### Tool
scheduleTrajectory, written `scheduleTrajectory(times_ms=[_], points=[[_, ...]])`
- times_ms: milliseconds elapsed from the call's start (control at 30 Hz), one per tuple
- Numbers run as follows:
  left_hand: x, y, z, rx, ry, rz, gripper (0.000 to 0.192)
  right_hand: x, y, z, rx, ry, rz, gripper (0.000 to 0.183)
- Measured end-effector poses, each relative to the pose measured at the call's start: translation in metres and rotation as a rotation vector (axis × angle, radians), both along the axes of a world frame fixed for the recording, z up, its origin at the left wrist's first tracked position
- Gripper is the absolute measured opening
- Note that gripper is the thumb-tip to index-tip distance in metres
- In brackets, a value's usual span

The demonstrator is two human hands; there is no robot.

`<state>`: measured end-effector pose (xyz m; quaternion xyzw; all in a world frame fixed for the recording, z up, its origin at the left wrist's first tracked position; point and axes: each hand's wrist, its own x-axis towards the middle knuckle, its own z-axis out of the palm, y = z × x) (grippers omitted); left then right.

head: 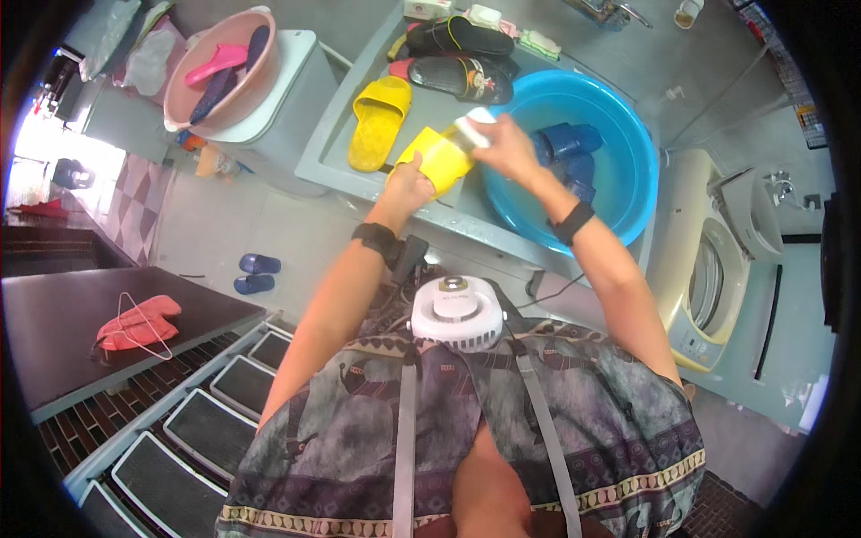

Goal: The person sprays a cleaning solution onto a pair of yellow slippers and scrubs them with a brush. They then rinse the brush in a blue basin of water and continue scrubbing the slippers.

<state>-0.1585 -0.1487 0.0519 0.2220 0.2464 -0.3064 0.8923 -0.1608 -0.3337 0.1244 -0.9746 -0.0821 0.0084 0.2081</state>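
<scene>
My left hand grips a yellow slide sandal near the front edge of a grey sink counter. In my right hand is a white scrubbing brush, held against the far end of that sandal; blur hides its bristles. A second yellow slide sandal lies to the left on the counter. Just right of my hands stands a blue plastic basin of water, with dark blue slippers in it. Black slide sandals lie behind the yellow ones.
A pink basin holding slippers rests on a white lidded bin at the left. A top-loading washing machine stands open at right. Blue slippers lie on the floor, near a metal stepladder. A white fan hangs at my chest.
</scene>
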Motion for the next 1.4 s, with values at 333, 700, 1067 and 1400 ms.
scheduleTrajectory(times_ms=[333,700,1067,1400], points=[[0.003,-0.001,0.011,0.013,0.020,0.010,0.046,-0.012,0.002,-0.002,0.024,0.052,0.006,0.050],[-0.001,-0.004,-0.038,0.386,-0.192,-0.046,0.028,0.034,-0.056,-0.024,0.171,0.038,-0.234,0.048],[-0.030,0.053,0.045,1.316,-0.861,-0.119,0.033,0.044,-0.066,-0.072,0.336,0.273,-0.112,0.051],[-0.019,0.000,0.044,1.991,-1.474,-0.761,0.060,0.039,-0.059,-0.057,0.352,0.259,-0.091,0.049]])
